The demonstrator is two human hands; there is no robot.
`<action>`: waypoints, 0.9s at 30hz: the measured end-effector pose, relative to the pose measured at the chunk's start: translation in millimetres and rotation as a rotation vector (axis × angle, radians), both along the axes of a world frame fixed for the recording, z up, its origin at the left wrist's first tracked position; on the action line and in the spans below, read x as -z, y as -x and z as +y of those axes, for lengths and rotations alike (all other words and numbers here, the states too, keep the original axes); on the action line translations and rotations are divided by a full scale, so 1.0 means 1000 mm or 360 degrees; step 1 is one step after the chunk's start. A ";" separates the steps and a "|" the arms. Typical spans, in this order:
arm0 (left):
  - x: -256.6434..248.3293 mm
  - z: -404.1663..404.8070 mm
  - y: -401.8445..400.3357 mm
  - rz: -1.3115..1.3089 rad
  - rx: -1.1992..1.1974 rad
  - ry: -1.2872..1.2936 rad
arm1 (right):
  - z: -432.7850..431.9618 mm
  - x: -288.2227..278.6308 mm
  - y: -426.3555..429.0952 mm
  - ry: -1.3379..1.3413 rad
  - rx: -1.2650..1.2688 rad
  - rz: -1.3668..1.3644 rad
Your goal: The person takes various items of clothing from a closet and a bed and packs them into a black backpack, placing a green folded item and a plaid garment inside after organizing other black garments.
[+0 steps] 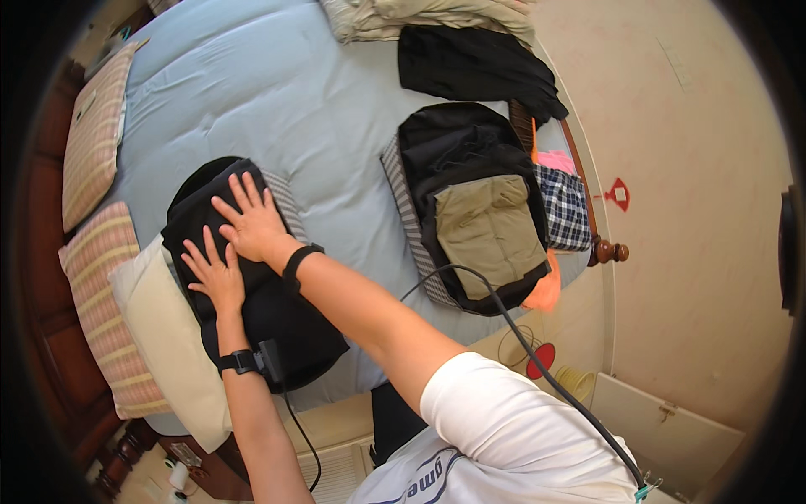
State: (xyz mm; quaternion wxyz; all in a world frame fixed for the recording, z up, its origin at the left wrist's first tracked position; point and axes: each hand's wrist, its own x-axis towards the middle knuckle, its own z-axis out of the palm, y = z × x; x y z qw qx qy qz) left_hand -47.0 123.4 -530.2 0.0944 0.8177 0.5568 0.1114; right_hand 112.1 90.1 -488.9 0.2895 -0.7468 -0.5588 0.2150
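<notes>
My left hand (217,277) lies flat on a folded black garment (277,321), fingers spread. Just above and to the right of it, my right hand (255,223) presses on the same dark cloth, its fingers also apart. The cloth fills a fabric storage bag (284,195) with a grey patterned side, whose black rim shows at the top left. A second such bag (412,227) lies open to the right, with folded khaki cloth (491,236) on black fabric inside it. Each wrist wears a black strap, and a cable hangs from the left one.
Both bags rest on a bed with a pale blue sheet (340,132). A cream pillow (167,321) borders the left bag, and striped pillows (104,296) line the headboard. Beyond the right bag lie a black garment (472,63) and checked cloth (562,205). A black cable (513,318) arcs across the view.
</notes>
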 end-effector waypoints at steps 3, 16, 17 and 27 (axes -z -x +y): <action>-0.009 0.005 0.008 0.0065 -0.0013 0.0146 | -0.016 -0.022 -0.011 0.0110 -0.0204 0.0077; -0.103 -0.140 -0.100 -0.0167 0.0693 -0.0179 | -0.387 -0.075 -0.178 0.0089 0.1086 -0.0651; -0.110 -0.169 -0.121 -0.0262 0.0881 -0.0108 | -0.400 -0.072 -0.184 0.0102 0.1125 -0.0709; -0.054 -0.380 -0.262 -0.0065 0.1535 0.0447 | -0.433 0.007 -0.197 0.0348 0.1050 -0.0557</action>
